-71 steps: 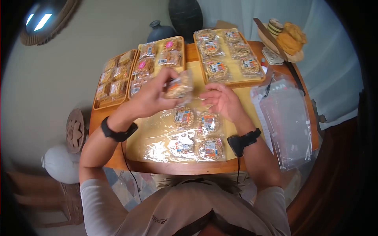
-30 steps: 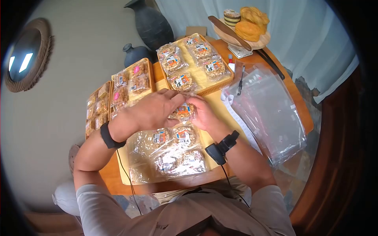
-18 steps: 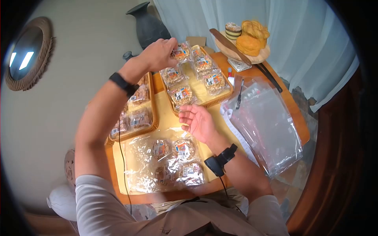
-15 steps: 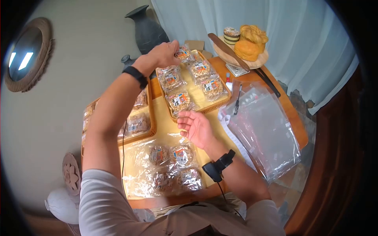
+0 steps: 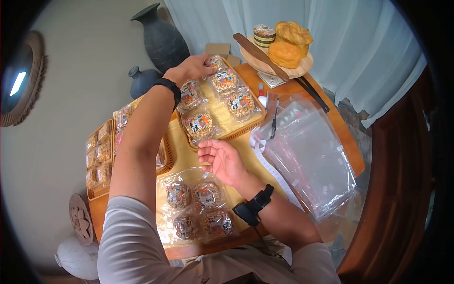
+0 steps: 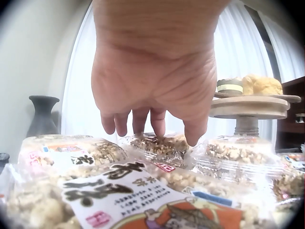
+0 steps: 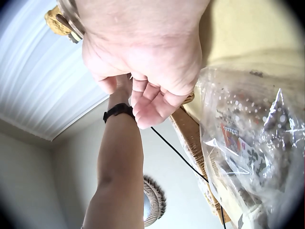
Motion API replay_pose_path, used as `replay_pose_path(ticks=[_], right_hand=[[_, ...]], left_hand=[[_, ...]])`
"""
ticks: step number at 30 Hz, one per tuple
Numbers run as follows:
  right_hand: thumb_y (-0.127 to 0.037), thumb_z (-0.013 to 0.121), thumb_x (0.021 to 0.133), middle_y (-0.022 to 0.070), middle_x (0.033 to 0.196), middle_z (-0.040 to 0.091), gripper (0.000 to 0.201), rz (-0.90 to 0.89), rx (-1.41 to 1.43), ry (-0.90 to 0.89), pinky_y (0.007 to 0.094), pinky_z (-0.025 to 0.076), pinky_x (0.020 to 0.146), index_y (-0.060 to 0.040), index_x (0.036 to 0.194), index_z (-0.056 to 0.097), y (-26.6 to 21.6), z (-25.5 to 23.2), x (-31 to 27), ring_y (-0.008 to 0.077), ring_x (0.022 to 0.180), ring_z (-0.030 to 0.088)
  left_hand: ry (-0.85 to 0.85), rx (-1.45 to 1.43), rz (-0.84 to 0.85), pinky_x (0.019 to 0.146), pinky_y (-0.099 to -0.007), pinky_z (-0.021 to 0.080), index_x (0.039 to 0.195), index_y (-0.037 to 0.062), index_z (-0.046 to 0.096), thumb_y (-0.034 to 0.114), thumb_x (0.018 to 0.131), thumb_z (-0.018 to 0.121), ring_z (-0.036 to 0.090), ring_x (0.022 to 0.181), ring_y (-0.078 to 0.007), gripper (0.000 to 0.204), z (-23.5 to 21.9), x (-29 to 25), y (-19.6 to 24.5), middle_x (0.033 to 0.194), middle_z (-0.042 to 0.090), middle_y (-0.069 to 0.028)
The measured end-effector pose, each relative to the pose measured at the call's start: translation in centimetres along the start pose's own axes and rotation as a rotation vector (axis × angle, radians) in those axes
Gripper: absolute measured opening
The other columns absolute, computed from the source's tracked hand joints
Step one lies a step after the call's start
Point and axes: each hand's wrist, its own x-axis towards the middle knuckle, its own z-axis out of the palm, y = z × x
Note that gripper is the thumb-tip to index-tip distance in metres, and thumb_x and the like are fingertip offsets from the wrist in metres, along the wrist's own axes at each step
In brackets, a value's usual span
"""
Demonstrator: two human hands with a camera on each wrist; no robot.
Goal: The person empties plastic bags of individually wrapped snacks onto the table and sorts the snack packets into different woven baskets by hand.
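My left hand [image 5: 193, 67] reaches over the far end of the wicker tray [image 5: 257, 118], fingers down. Its thumb and fingers grip a round, clear-wrapped grain cake [image 6: 159, 145], partly hidden by the hand in the head view. Close under the left wrist lies another wrapped cake [image 6: 147, 195] with a printed label. Nearer my body, the right hand [image 5: 221, 161] hovers palm turned up, fingers loosely bent, holding nothing. It is just in front of the tray and above a large clear bag [image 5: 165, 236], in which several wrapped cakes lie in two rows.
Two more wicker trays of wrapped snacks stand on the left, one showing its rim [image 5: 90, 195]. At right lie a stack of clear bags [image 5: 312, 161], a pen [image 5: 274, 124] and a white measuring tape [image 5: 274, 173]. Bread and a cake stand on a wooden board [image 5: 302, 66].
Both hands were together on a wrapped cake; the left hand has since moved away to the tray's far end. The right hand stays near the bag, now without a cake. The head view has shifted.
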Motion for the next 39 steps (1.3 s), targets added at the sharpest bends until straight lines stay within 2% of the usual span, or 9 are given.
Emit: replay_pose_path(ticks=[6,12,15,22,23,28,31,35,39], right_hand=[[-0.037,0.051,0.1,0.0044,0.099,0.069,0.038,0.012,-0.023,0.015,0.0355,0.055,0.078,-0.0051,0.115,0.066,-0.3,0.2,-0.1,0.0171,0.089,0.066],[-0.039,0.053,0.097,0.0026,0.095,0.069,0.037,-0.005,-0.097,0.029,0.0337,0.052,0.074,-0.0072,0.11,0.068,-0.3,0.1,-0.1,0.0157,0.088,0.064],[-0.041,0.052,0.097,0.0021,0.093,0.068,0.038,-0.023,-0.136,0.024,0.0328,0.05,0.072,-0.0081,0.108,0.068,-0.3,0.2,0.0,0.0154,0.085,0.063],[-0.039,0.05,0.098,0.0038,0.092,0.068,0.038,-0.021,-0.224,-0.047,0.0314,0.048,0.069,-0.0059,0.109,0.066,-0.5,-0.2,0.2,0.0156,0.083,0.062],[-0.039,0.05,0.099,0.0044,0.092,0.067,0.038,-0.045,-0.261,-0.043,0.0311,0.047,0.069,-0.0052,0.109,0.065,-0.5,-0.1,0.1,0.0156,0.083,0.062],[-0.036,0.052,0.1,0.0044,0.091,0.065,0.035,-0.08,-0.39,-0.059,0.0304,0.048,0.067,-0.0043,0.108,0.064,-0.3,0.2,0.0,0.0155,0.082,0.061],[-0.033,0.053,0.101,0.0044,0.091,0.065,0.032,-0.115,-0.531,-0.054,0.0303,0.049,0.066,-0.0042,0.108,0.064,0.1,0.8,-0.2,0.0146,0.081,0.061],[-0.026,0.057,0.1,0.0044,0.09,0.065,0.025,-0.11,-0.674,-0.044,0.0292,0.051,0.066,-0.0033,0.109,0.064,0.5,1.8,-0.6,0.0134,0.079,0.062],[-0.017,0.061,0.098,0.0051,0.094,0.068,0.021,-0.199,-1.145,0.059,0.0278,0.053,0.069,-0.0016,0.11,0.065,0.5,2.0,-0.4,0.0111,0.078,0.063]], left_hand=[[0.147,0.132,0.093,0.089,-0.0414,0.05,0.111,0.0045,0.061,0.047,0.089,0.07,0.065,0.101,-0.0343,0.049,-0.9,-1.8,0.1,0.105,0.068,-0.0182],[-0.04,0.37,0.066,0.086,-0.0456,0.051,0.112,0.0032,0.062,0.043,0.089,0.069,0.066,0.101,-0.04,0.047,-3.7,-8.7,2.4,0.106,0.07,-0.0201],[-0.063,0.429,0.186,0.081,-0.0469,0.052,0.114,0.0024,0.061,0.036,0.09,0.069,0.067,0.096,-0.0414,0.042,-4.8,-14.5,3.4,0.104,0.071,-0.0203],[-0.1,0.258,0.194,0.085,-0.0457,0.053,0.12,0.0034,0.064,0.033,0.092,0.07,0.068,0.097,-0.0403,0.041,-4.1,-30.0,3.5,0.104,0.072,-0.0199],[-0.173,0.233,0.038,0.087,-0.0469,0.053,0.126,0.002,0.063,0.034,0.092,0.071,0.068,0.098,-0.0416,0.047,-4.0,-32.5,4.4,0.106,0.071,-0.0214],[-0.396,0.149,-0.141,0.095,-0.0466,0.051,0.133,0.0016,0.059,0.037,0.092,0.069,0.065,0.11,-0.0395,0.055,0.4,-42.4,3.0,0.119,0.068,-0.0219],[-0.398,0.096,-0.181,0.097,-0.0453,0.051,0.134,0.0025,0.057,0.035,0.091,0.07,0.063,0.114,-0.0396,0.056,3.1,-46.8,1.7,0.124,0.065,-0.0215],[-0.199,0.075,-0.265,0.095,-0.0448,0.051,0.132,0.0037,0.054,0.031,0.09,0.07,0.061,0.113,-0.0391,0.053,4.8,-50.2,1.0,0.122,0.063,-0.0198],[0.058,0.097,-0.25,0.094,-0.0448,0.052,0.126,0.0042,0.057,0.027,0.089,0.071,0.061,0.109,-0.0396,0.045,6.1,-52.4,3.1,0.117,0.063,-0.0196]])
